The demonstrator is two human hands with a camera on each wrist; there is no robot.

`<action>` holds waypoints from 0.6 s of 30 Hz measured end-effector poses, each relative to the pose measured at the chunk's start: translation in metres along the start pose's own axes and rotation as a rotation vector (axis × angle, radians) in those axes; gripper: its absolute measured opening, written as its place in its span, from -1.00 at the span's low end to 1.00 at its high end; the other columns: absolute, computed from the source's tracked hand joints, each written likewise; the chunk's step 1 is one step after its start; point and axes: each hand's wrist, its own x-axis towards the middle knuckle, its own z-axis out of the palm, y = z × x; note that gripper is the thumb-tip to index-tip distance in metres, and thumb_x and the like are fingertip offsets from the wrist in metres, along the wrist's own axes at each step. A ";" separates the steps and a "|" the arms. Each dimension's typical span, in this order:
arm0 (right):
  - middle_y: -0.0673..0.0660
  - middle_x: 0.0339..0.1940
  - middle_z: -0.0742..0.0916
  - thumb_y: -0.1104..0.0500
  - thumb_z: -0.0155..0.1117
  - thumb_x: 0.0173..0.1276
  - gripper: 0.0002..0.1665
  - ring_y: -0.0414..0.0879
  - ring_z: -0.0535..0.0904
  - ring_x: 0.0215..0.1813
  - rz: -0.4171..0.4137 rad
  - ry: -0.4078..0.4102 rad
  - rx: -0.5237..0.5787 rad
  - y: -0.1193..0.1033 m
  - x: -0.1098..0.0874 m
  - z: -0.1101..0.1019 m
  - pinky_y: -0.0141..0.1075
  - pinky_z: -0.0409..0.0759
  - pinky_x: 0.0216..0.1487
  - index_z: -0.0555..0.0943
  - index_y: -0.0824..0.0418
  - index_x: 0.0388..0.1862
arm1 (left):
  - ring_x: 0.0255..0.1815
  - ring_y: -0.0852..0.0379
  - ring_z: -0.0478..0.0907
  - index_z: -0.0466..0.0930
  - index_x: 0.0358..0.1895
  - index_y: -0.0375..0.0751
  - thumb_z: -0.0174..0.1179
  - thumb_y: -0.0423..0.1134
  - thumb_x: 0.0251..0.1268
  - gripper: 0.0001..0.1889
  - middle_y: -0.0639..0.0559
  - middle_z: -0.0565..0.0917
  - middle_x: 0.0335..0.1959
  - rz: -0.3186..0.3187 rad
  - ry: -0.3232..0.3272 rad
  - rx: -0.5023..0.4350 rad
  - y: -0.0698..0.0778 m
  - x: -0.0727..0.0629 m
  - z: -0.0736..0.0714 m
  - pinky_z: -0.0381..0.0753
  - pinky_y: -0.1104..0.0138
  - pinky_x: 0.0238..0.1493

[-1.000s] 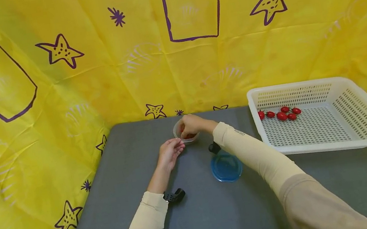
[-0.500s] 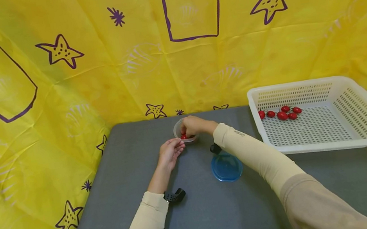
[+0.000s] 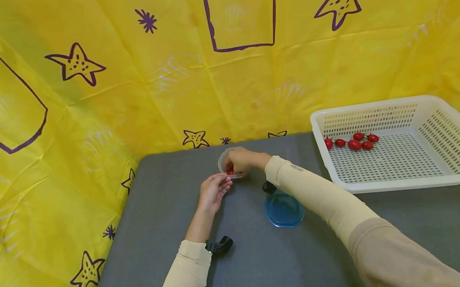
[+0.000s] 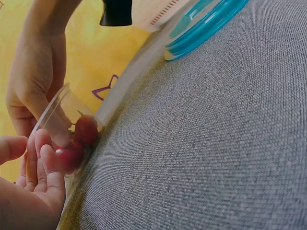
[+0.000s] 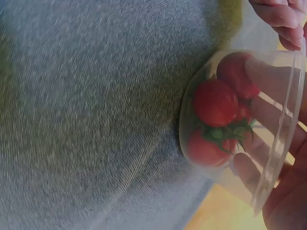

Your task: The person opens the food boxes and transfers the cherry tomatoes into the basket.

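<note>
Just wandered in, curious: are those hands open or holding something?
Left hand: closed, pinching the clear container.
Right hand: inside it, by the tomatoes; whether it grips one cannot be told.

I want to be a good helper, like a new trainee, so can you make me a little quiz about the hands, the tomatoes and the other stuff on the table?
1. Which side's hand reaches into the clear bowl?
A) left
B) right

2. True or false: the blue lid covers the bowl.

3. Fill the gap: red tomatoes show inside the bowl, and more lie in the white ____.

Key:
1. B, the right hand.
2. False; the lid lies apart from it on the table.
3. basket.
</note>
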 end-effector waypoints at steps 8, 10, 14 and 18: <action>0.12 -0.16 0.78 0.29 0.32 0.22 -0.76 -0.07 0.62 -0.16 0.051 0.041 0.063 -0.002 0.001 0.001 -0.33 0.62 -0.07 0.73 0.20 -0.11 | -0.49 0.28 0.62 0.50 -0.25 -0.24 0.07 -0.39 0.39 -0.96 0.13 0.66 -0.54 -0.008 0.006 -0.010 0.000 0.001 0.002 0.62 0.44 -0.32; 0.12 -0.17 0.78 0.28 0.32 0.23 -0.78 -0.09 0.61 -0.19 0.055 0.051 0.052 -0.004 0.000 0.001 -0.34 0.62 -0.11 0.73 0.21 -0.13 | -0.49 0.27 0.63 0.51 -0.27 -0.23 0.08 -0.39 0.38 -0.95 0.13 0.66 -0.54 -0.005 0.008 -0.009 0.001 0.001 0.002 0.62 0.44 -0.33; 0.11 -0.15 0.78 0.29 0.28 0.26 -0.80 -0.10 0.60 -0.23 0.064 0.029 0.018 -0.006 -0.001 0.001 -0.36 0.63 -0.16 0.73 0.20 -0.15 | -0.49 0.25 0.63 0.53 -0.28 -0.23 0.10 -0.39 0.37 -0.95 0.12 0.66 -0.53 -0.001 0.009 0.001 0.001 0.001 0.001 0.63 0.43 -0.33; 0.11 -0.11 0.78 0.30 0.26 0.26 -0.78 -0.08 0.64 -0.16 0.061 0.000 0.019 -0.006 0.001 0.001 -0.33 0.64 -0.10 0.73 0.19 -0.13 | -0.49 0.25 0.62 0.53 -0.29 -0.23 0.10 -0.38 0.37 -0.94 0.12 0.66 -0.54 -0.003 0.008 0.007 0.001 0.001 0.001 0.62 0.44 -0.34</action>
